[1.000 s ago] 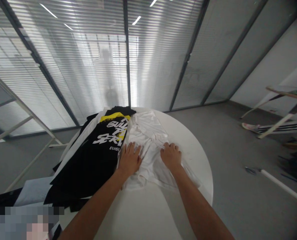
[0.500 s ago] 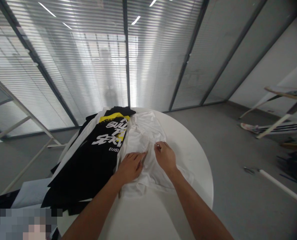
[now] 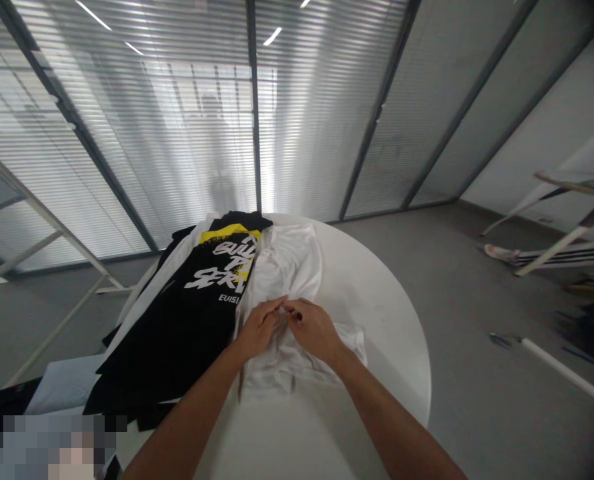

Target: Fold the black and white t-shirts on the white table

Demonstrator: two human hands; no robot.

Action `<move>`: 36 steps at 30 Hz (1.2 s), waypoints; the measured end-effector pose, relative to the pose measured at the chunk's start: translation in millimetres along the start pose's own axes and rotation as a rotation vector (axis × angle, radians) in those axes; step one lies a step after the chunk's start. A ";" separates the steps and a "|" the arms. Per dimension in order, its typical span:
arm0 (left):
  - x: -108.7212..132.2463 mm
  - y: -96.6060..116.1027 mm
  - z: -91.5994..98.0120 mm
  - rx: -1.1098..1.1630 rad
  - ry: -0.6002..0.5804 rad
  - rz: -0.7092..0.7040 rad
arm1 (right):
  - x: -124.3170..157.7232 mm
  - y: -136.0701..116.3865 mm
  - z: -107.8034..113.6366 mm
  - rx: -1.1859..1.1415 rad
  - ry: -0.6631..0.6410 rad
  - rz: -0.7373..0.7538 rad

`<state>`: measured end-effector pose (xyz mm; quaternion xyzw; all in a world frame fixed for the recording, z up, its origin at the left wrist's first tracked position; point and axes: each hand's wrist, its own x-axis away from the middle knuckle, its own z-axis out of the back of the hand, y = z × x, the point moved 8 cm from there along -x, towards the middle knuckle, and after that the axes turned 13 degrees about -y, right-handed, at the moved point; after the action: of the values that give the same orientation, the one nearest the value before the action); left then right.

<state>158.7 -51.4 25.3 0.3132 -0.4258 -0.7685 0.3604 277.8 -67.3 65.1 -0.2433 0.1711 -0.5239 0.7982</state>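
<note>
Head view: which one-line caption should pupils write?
Left hand and right hand, close together on a rumpled white garment beside a black printed garment on a round table.

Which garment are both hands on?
The plain white garment, right of the black garment; left hand and right hand meet over it. The black one bears lettering.

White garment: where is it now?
In the head view, the white garment lies on the table, right of the black garment, beneath left hand and right hand.
</note>
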 end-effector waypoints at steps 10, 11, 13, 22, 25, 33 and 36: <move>1.9 -18.1 9.2 0.396 0.147 0.189 | 17.7 26.8 26.2 0.204 -0.216 -0.129; 2.2 -20.1 9.8 0.437 0.163 0.202 | 19.4 30.1 26.4 0.210 -0.255 -0.129; 1.6 -22.2 8.4 0.524 0.163 0.211 | 21.6 32.5 25.3 0.141 -0.325 -0.091; 3.4 -9.7 -5.3 0.768 0.057 0.231 | 22.6 -0.2 9.4 -0.565 -0.510 0.166; 8.3 -0.4 -1.6 0.652 0.000 0.221 | 29.0 -12.7 -11.6 -0.831 -0.729 0.190; 10.6 5.7 -3.2 0.663 -0.080 0.282 | 17.7 11.7 -7.7 -0.683 -0.557 0.081; 9.9 0.5 2.5 0.797 0.057 0.281 | 9.2 28.6 12.1 -0.329 -0.281 0.006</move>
<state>151.4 -58.6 25.1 0.3882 -0.7182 -0.4781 0.3239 309.4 -63.7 58.6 -0.4405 0.1423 -0.4476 0.7651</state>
